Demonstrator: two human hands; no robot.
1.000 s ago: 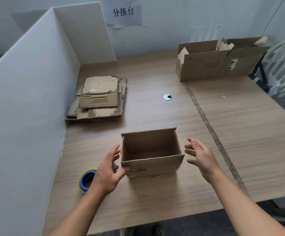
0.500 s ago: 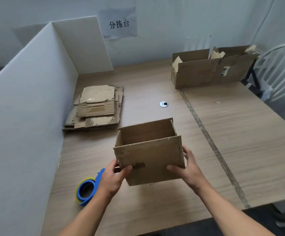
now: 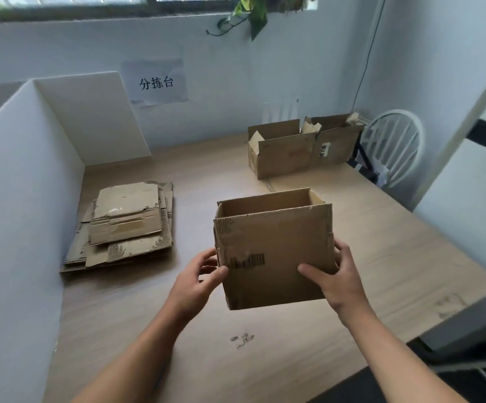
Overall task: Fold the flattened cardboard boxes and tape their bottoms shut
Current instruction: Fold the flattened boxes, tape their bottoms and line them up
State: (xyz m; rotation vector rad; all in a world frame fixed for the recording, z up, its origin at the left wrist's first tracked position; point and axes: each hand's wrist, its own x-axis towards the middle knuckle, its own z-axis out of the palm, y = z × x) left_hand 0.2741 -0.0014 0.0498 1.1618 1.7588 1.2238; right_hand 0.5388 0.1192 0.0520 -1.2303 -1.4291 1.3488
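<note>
Cardboard hides most of both grips. The box (image 3: pixel 273 248) sits between the left hand (image 3: pixel 198 279) and the right hand (image 3: pixel 337 280). Each hand presses its thumb on the near face and curls its other fingers round a side wall, where only a few knuckles show. One box is held this way, upright with its open top up, over the middle of the desk (image 3: pixel 396 257) toward the near edge. It looks lifted clear of the wood. Its bottom faces away, so I cannot tell whether tape is on it. A torn label (image 3: pixel 247 260) with part of a barcode lies on the near face beside the left thumb, and its print is too broken to read.

Near the left edge, beside the white divider (image 3: pixel 18 228), lies one stack (image 3: pixel 125 225) of flattened boxes. The sheets overlap unevenly, so their number cannot be counted, though at least three layers show.

Two folded boxes stand at the far edge toward the right corner, touching side by side with flaps up. The left far box (image 3: pixel 285 158) covers part of the right far box (image 3: pixel 337 144), and the writing on the latter's white tag is too small to read.

One chair (image 3: pixel 394 113) stands past the far right corner, with the desk hiding its lower part. One paper sign (image 3: pixel 156 81) with three characters hangs on the wall. A plant (image 3: pixel 255 16) is cut off by the top edge.
</note>
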